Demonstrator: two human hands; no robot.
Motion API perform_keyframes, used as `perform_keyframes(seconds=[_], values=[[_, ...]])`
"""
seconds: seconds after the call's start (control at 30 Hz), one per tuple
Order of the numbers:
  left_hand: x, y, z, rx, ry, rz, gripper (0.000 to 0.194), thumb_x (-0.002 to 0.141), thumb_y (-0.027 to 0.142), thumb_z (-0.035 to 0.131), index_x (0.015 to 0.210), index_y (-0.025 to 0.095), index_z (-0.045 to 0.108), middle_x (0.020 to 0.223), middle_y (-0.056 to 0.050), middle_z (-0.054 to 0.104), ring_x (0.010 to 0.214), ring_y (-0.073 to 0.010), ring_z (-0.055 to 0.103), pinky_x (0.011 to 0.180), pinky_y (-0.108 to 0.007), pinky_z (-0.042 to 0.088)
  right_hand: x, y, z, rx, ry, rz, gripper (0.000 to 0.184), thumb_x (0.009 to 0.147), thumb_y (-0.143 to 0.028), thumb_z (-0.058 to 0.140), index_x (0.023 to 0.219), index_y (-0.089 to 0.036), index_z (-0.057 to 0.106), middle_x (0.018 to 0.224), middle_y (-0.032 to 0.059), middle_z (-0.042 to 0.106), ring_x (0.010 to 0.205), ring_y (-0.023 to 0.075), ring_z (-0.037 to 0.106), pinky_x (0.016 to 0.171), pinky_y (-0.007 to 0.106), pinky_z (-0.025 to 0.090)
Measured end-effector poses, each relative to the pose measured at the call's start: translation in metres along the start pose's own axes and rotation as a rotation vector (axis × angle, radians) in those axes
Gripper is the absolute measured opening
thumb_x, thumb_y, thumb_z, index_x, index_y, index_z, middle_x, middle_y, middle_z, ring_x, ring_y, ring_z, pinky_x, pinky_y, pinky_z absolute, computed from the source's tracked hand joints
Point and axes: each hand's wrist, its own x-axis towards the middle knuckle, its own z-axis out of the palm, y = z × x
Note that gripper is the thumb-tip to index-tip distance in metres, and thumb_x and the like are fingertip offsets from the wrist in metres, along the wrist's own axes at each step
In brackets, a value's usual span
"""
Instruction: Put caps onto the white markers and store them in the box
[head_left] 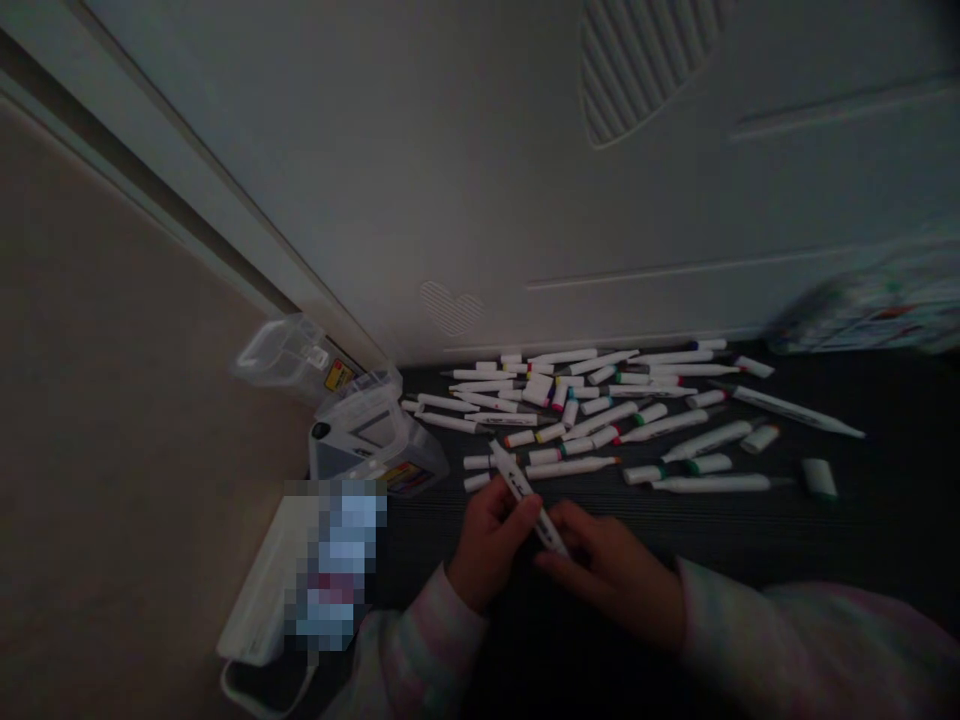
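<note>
A white marker pen (523, 492) is held between both hands, slanting from upper left to lower right. My left hand (491, 540) is closed around its upper half. My right hand (611, 565) pinches its lower end. Beyond the hands lies a scattered heap of several white markers and loose caps (600, 410) on a dark ribbed mat (750, 520). Both wrists wear pale striped sleeves.
A clear plastic storage box (375, 440) lies on its side at the left, its clear lid (281, 352) behind it. A white object (262, 590) sits at the lower left. A pale panelled wall (600, 200) runs behind. A blurred colourful pack (877, 305) lies at the right.
</note>
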Motion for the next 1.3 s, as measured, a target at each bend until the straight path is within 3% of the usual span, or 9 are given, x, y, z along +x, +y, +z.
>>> perform_keyframes(seconds=[0.43,0.73,0.87,1.03,1.2,1.3], values=[[0.0,0.0,-0.002,0.078,0.013,0.043,0.037,0.067,0.052,0.06,0.065,0.017,0.049,0.058,0.003,0.044,0.054,-0.01,0.039,0.052,-0.022,0.035,-0.003,-0.002,-0.003,0.019,-0.01,-0.056,0.018,0.083,-0.036,0.048,0.085,-0.018,0.048,0.064,-0.0023,0.053,0.056,0.0112,0.048,0.053,0.023,0.032],[-0.002,-0.009,-0.008,0.258,-0.086,0.135,0.035,0.072,0.051,0.056,0.066,0.016,0.053,0.056,0.001,0.047,0.053,-0.0121,0.044,0.051,-0.024,0.038,-0.002,0.003,0.001,-0.003,0.052,-0.085,0.02,0.086,-0.035,0.044,0.074,-0.019,0.045,0.06,-0.0043,0.046,0.054,0.0103,0.043,0.051,0.023,0.028],[0.0,-0.007,-0.015,0.399,0.024,0.25,0.031,0.078,0.046,0.049,0.075,0.016,0.057,0.061,0.0,0.05,0.058,-0.0142,0.047,0.056,-0.026,0.04,-0.002,0.005,0.0,0.048,0.096,-0.087,0.021,0.086,-0.037,0.042,0.077,-0.019,0.047,0.062,-0.0034,0.047,0.056,0.0108,0.043,0.053,0.023,0.031],[0.006,-0.001,-0.024,0.619,0.262,0.378,0.022,0.076,0.021,0.048,0.095,0.016,0.058,0.083,-0.006,0.055,0.079,-0.0196,0.052,0.075,-0.034,0.042,-0.001,0.008,-0.001,0.128,0.218,-0.059,0.025,0.086,-0.041,0.04,0.075,-0.02,0.046,0.061,-0.0027,0.046,0.056,0.0121,0.043,0.053,0.025,0.032],[0.01,-0.006,-0.022,1.098,0.279,0.389,0.035,0.072,0.007,0.047,0.103,0.016,0.059,0.102,-0.011,0.055,0.095,-0.0249,0.053,0.082,-0.039,0.046,0.001,0.01,0.0,0.235,0.254,-0.031,0.027,0.085,-0.045,0.041,0.077,-0.02,0.048,0.062,-0.003,0.043,0.058,0.0127,0.041,0.055,0.026,0.032],[0.013,-0.011,-0.022,1.149,0.26,0.416,0.033,0.073,0.005,0.046,0.102,0.015,0.06,0.099,-0.01,0.057,0.095,-0.0243,0.053,0.083,-0.039,0.047,0.001,0.011,0.001,0.242,0.256,-0.03,0.029,0.084,-0.046,0.04,0.076,-0.02,0.047,0.062,-0.0029,0.042,0.058,0.013,0.04,0.056,0.027,0.031]])
